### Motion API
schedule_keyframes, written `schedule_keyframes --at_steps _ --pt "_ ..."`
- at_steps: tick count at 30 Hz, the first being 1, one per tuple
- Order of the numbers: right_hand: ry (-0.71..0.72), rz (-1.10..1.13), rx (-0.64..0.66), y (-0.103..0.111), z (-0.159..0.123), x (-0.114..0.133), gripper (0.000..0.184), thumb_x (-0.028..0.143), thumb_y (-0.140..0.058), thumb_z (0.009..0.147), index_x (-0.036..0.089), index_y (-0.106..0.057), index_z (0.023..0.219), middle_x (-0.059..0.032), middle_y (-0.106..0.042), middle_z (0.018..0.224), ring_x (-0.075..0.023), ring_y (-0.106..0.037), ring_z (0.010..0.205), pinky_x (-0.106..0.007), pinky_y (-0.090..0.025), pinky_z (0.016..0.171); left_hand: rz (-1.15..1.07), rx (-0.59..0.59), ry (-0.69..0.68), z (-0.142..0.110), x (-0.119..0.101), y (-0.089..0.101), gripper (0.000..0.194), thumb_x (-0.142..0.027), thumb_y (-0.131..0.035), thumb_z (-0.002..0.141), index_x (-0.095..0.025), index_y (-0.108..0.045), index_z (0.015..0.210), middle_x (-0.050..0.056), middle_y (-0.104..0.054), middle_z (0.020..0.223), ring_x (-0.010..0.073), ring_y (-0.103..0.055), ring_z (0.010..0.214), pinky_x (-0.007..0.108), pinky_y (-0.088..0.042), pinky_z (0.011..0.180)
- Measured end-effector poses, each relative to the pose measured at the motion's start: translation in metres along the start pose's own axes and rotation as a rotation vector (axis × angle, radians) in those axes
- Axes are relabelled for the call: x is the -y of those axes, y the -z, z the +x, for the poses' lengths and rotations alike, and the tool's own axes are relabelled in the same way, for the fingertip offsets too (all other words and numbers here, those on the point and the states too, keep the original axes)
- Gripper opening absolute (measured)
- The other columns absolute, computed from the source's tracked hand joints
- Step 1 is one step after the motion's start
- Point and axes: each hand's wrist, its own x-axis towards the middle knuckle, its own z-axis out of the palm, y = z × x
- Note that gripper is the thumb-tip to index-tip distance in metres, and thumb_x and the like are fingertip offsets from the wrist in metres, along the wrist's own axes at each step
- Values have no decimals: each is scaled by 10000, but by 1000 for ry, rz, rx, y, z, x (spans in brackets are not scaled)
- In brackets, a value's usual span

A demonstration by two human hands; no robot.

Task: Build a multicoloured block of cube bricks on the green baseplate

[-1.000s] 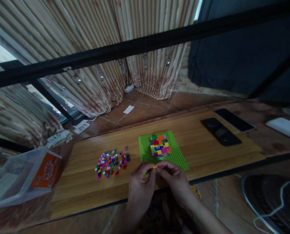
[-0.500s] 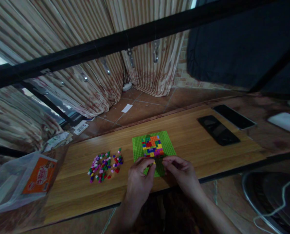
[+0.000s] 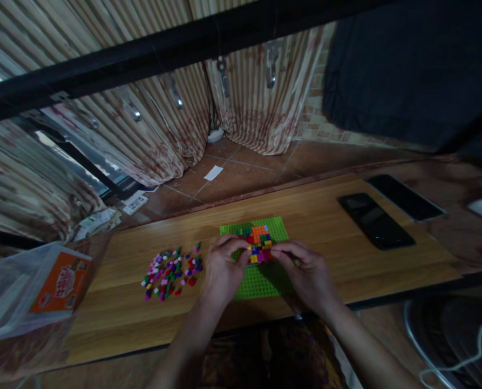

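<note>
A green studded baseplate (image 3: 260, 286) lies on the wooden table, with a patch of multicoloured toy bricks (image 3: 259, 233) built on it. My left hand (image 3: 225, 270) is over the patch's left side, thumb and forefinger pinched on what looks like a small yellow brick (image 3: 249, 247). At the patch's right edge, my right hand (image 3: 307, 270) has its thumb and forefinger closed together; whatever they hold, if anything, is too small to make out. Both hands cover parts of the baseplate. Loose small bricks (image 3: 165, 273) in pink, red, green, purple and white are scattered left of my left hand.
A clear plastic box (image 3: 26, 292) with an orange label stands beyond the table's left end. Two dark phone-like slabs (image 3: 374, 220) lie at the right. A black rail (image 3: 143, 65) crosses above, before striped curtains (image 3: 252, 113). A round dark object with a cable (image 3: 459, 340) is lower right.
Both hands have moved up the baseplate, away from me, from its near part to the built bricks. The left still pinches a yellow bit. The camera view has shifted slightly.
</note>
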Motion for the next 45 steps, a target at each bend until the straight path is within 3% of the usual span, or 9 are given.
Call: schedule_keyframes --at_steps 5,14,26,32,40,45 --pt "151 -177 -47 -10 20 -3 100 324 -654 855 292 -749 860 -42 -618 1053 -219 -555 1017 -385 -458 875 79 -15 -1 7 1 -6 87 -190 -708 766 -263 -726 810 -3 -663 950 164 -606 922 336 -440 867" --pt "99 -182 -56 -26 21 -21 78 346 -684 824 328 -759 832 -30 -564 1242 -261 -452 1212 -481 -346 1024 76 -6 37 10 5 -11 99 -184 -744 733 -274 -724 769 -17 -660 957 169 -583 948 376 -404 917" --pt "-141 169 -95 -36 23 -22 127 363 -777 698 253 -737 747 -45 -605 1054 -241 -545 1115 -412 -417 967 64 -58 -21 7 7 -16 79 -181 -718 759 -257 -697 762 -17 -664 921 169 -569 933 359 -412 878" --pt "-175 165 -88 -35 27 -21 170 363 -783 672 231 -715 754 -55 -623 1037 -246 -556 1098 -426 -404 974 156 -70 -110 3 7 -18 105 -206 -647 828 -260 -689 749 -23 -684 894 165 -562 918 379 -379 918" --pt "-197 134 -95 -36 31 -18 180 388 -771 662 236 -689 714 -49 -644 968 -249 -565 1072 -444 -403 975 201 -34 -128 1 7 -20 186 -213 -572 874 -247 -664 716 -9 -684 886 167 -549 919 401 -351 958" --pt "-225 207 -59 -37 33 -18 239 401 -799 614 209 -678 691 -46 -673 906 -234 -609 954 -392 -474 864 217 -31 -141 0 5 -18 174 -207 -565 873 -242 -659 731 -7 -684 897 169 -551 928 419 -334 983"
